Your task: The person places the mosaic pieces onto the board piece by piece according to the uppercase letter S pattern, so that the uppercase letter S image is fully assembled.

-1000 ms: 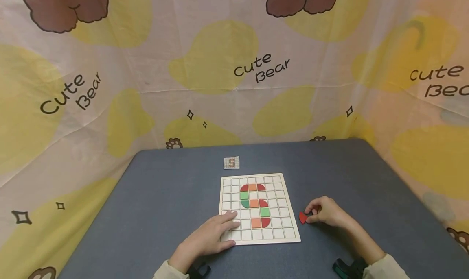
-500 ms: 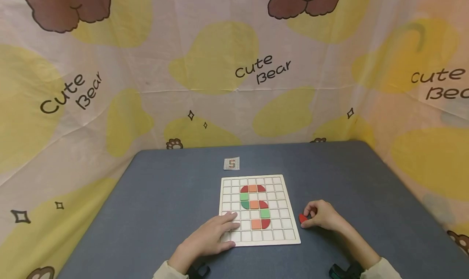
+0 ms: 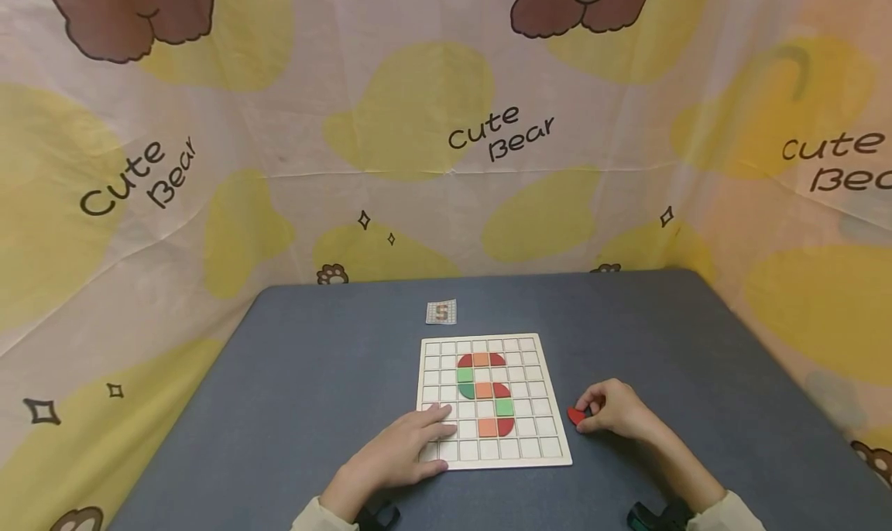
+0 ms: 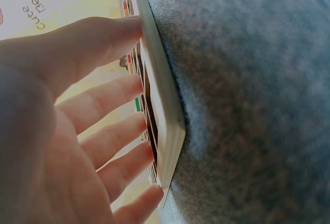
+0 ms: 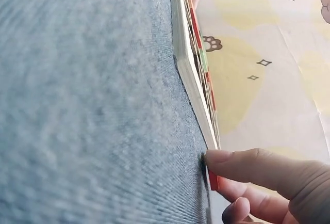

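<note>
A white wooden grid board (image 3: 538,425) lies on the table, bearing red quarter-rounds, orange squares (image 3: 483,390) and green pieces (image 3: 504,407) in an S shape. My left hand (image 3: 397,447) rests with spread fingers on the board's lower left corner; in the left wrist view its fingertips touch the rim. Just right of the board, my right hand (image 3: 615,409) pinches a red rounded piece (image 3: 574,416) between thumb and fingers, low over the table. The right wrist view shows this red piece (image 5: 214,181) edge-on, partly hidden by the fingers.
Behind the board lies a small card (image 3: 441,312) printed with an S on a grid. The blue-grey table (image 3: 334,361) is enclosed by a patterned cloth (image 3: 397,128) at the back and sides. Dark wrist straps (image 3: 658,515) sit near the front edge.
My right hand has shifted slightly left, closer to the board, and the red piece in its fingers has turned a little. My left hand has stayed in place.
</note>
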